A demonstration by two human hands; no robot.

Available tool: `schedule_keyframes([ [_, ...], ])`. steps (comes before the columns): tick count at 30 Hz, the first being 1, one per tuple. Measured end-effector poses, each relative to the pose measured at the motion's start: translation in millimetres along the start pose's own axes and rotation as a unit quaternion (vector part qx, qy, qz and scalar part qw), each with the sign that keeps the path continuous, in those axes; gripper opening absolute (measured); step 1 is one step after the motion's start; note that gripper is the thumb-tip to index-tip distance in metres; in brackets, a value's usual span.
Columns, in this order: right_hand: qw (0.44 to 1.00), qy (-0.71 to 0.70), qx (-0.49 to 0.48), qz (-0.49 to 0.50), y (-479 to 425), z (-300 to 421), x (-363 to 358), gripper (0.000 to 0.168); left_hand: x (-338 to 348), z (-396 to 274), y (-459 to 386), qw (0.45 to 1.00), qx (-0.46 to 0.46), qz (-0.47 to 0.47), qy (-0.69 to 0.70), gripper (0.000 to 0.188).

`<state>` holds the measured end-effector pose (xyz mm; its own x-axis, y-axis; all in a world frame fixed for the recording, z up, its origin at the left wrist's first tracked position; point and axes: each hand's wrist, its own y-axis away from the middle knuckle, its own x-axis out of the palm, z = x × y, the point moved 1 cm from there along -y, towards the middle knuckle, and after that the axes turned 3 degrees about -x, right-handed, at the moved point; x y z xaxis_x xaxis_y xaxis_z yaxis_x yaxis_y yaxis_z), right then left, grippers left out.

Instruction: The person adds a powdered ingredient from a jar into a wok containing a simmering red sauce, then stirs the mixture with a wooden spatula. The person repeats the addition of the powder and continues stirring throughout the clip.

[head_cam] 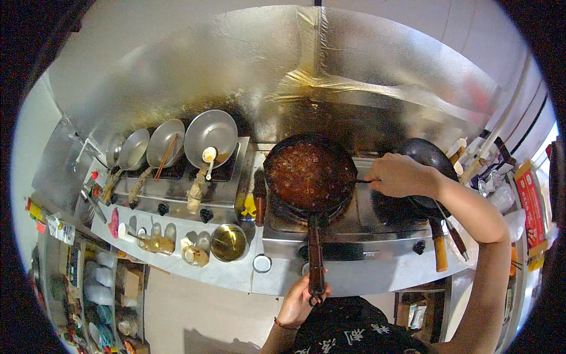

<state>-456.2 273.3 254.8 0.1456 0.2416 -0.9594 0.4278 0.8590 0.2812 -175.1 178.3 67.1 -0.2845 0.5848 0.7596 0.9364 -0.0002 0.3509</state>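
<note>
A dark frying pan (309, 172) sits on the stove burner, filled with a reddish-brown bubbling liquid with bits in it. My left hand (301, 294) is closed around the end of the pan's long brown handle (315, 256). At the pan's right rim, my right hand (395, 176) grips a short dark piece that meets the rim; whether it is a side handle or a utensil, I cannot tell. Behind and right of that hand is a black wok (426, 161), partly hidden by my arm.
Several metal pans, one a wok (211, 137) holding a white spoon (209, 161), stand on the left stove. A metal pot of yellowish liquid (228, 242), glass jars (194, 255) and a small white-topped container (261, 263) line the front counter. Bags and a red box (530, 208) are at right.
</note>
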Motion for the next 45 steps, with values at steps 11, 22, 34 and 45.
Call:
schedule_keyframes([
  [11,0.994,-0.045,-0.102,-0.01,13.6,29.8,3.7,0.024,7.3,-7.8,0.3,0.999,-0.016,0.012,-0.049,0.06],
  [22,0.996,0.052,-0.06,-0.048,0.1,56.8,57.6,0.032,18.5,-9.2,7.4,1.0,-0.011,0.006,-0.025,0.058],
  [34,0.982,0.12,-0.018,-0.147,-38.1,18.1,75.3,0.02,18.0,1.4,6.0,0.999,0.036,-0.005,-0.013,0.059],
  [45,0.985,0.152,-0.052,-0.061,-46.2,-25.3,36.2,0.015,14.3,8.0,2.9,0.998,0.048,-0.029,0.006,0.06],
])
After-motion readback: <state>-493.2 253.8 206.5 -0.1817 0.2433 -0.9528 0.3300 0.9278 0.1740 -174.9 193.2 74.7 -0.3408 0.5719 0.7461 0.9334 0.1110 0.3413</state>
